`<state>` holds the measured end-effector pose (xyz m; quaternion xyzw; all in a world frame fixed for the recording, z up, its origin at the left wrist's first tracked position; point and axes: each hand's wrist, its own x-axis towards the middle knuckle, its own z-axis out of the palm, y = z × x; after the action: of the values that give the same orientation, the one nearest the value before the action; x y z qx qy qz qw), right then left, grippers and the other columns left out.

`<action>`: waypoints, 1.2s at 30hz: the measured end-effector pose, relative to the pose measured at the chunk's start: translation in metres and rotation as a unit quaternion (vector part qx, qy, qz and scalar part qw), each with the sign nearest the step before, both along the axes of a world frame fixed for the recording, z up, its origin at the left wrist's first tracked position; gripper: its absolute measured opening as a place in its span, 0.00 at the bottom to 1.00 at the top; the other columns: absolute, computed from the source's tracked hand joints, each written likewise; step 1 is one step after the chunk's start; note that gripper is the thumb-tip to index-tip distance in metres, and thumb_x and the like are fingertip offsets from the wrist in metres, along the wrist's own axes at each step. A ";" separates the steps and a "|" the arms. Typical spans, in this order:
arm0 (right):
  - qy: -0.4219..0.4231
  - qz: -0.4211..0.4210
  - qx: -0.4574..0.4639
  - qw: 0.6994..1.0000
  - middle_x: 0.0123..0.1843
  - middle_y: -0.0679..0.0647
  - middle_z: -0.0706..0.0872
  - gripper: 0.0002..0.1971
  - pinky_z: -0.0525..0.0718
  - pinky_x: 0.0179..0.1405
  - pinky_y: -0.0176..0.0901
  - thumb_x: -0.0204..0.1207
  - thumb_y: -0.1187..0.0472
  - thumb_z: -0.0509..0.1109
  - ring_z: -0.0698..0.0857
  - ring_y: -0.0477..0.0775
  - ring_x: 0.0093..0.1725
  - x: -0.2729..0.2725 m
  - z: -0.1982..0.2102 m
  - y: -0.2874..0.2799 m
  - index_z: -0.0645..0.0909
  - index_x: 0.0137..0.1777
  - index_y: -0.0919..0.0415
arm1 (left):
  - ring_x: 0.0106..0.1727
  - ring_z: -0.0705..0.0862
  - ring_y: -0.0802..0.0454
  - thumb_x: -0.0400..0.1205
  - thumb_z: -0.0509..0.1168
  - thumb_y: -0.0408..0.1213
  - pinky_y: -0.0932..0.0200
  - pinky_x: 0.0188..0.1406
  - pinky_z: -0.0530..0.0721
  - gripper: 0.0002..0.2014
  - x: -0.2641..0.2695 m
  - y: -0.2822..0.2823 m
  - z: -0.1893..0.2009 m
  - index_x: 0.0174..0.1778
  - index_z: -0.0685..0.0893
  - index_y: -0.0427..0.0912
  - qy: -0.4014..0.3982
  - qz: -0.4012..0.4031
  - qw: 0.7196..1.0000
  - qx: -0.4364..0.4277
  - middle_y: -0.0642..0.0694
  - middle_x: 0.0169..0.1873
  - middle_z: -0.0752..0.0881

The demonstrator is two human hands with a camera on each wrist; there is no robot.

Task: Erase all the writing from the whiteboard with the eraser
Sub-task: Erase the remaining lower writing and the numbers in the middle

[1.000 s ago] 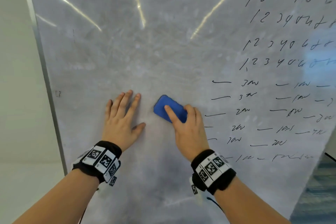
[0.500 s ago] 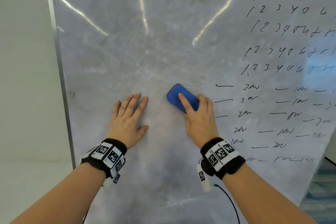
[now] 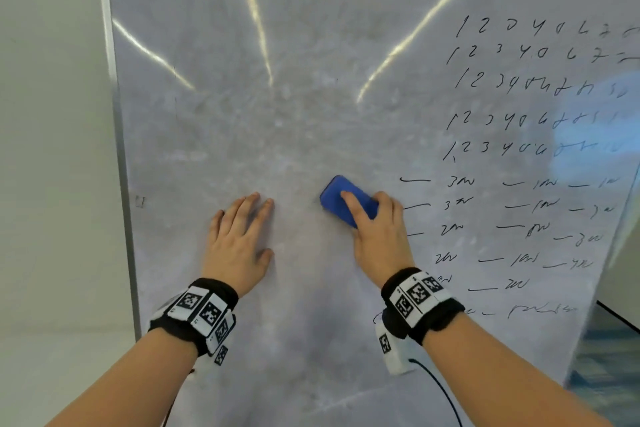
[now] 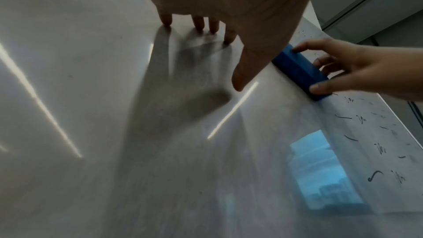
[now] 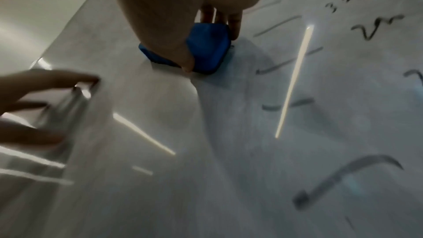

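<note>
Smudged whiteboard [image 3: 311,114], writing [image 3: 519,149] rightward

**Bare forearms, tagged black wristbands**

Both forearms are bare, no sleeves. Each wrist wears a black fabric band [image 3: 437,319] set with white blocks printed with square black-and-white coded markers [image 3: 202,309]. Under the right wrist hangs a white box [image 3: 394,350] bearing another marker, and a thin black cable [image 3: 446,395] trails from it.

one whiteboard [image 3: 311,114]; one eraser [image 3: 334,199]; two hands
</note>
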<state>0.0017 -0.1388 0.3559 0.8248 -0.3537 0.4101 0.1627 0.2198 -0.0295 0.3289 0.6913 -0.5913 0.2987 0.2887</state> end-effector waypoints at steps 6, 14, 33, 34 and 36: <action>-0.042 -0.006 0.048 0.998 0.63 0.68 0.71 0.36 0.77 0.57 0.57 0.70 0.66 0.68 0.69 0.66 0.58 0.024 0.033 0.004 0.60 0.76 0.47 | 0.73 0.64 0.38 0.65 0.72 0.43 0.38 0.70 0.64 0.39 -0.016 -0.010 0.004 0.75 0.72 0.45 0.016 -0.003 1.000 -0.024 0.38 0.74 0.69; 0.036 0.020 0.057 0.997 0.59 0.63 0.73 0.35 0.81 0.52 0.52 0.66 0.65 0.69 0.72 0.62 0.53 -0.016 0.034 -0.003 0.62 0.73 0.48 | 0.74 0.65 0.37 0.69 0.57 0.48 0.40 0.71 0.59 0.29 -0.036 -0.031 0.036 0.66 0.79 0.44 -0.006 -0.047 0.998 -0.041 0.36 0.72 0.70; -0.024 0.036 0.064 0.997 0.61 0.55 0.69 0.32 0.74 0.57 0.42 0.76 0.55 0.66 0.65 0.54 0.60 -0.157 0.160 -0.077 0.56 0.78 0.49 | 0.75 0.64 0.43 0.76 0.54 0.52 0.43 0.74 0.51 0.27 -0.127 -0.108 0.120 0.71 0.74 0.49 -0.099 -0.037 0.994 -0.021 0.39 0.72 0.74; -0.027 0.040 0.068 0.997 0.63 0.55 0.69 0.32 0.73 0.58 0.42 0.75 0.55 0.66 0.65 0.54 0.61 -0.163 0.163 -0.082 0.57 0.78 0.49 | 0.75 0.64 0.43 0.77 0.54 0.52 0.44 0.75 0.49 0.27 -0.129 -0.111 0.122 0.71 0.74 0.49 -0.104 -0.033 0.994 -0.023 0.39 0.72 0.73; -0.064 0.065 0.096 0.991 0.66 0.54 0.69 0.32 0.69 0.59 0.40 0.74 0.56 0.68 0.66 0.54 0.63 -0.179 0.170 -0.093 0.60 0.77 0.49 | 0.76 0.63 0.44 0.77 0.54 0.53 0.45 0.75 0.47 0.26 -0.130 -0.115 0.126 0.71 0.73 0.49 -0.112 -0.026 0.993 -0.028 0.40 0.73 0.73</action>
<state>-0.1771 -0.2317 0.5261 0.8301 -0.3467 0.4355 0.0328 0.0895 -0.1444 0.4549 0.6293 -0.6295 0.3828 0.2472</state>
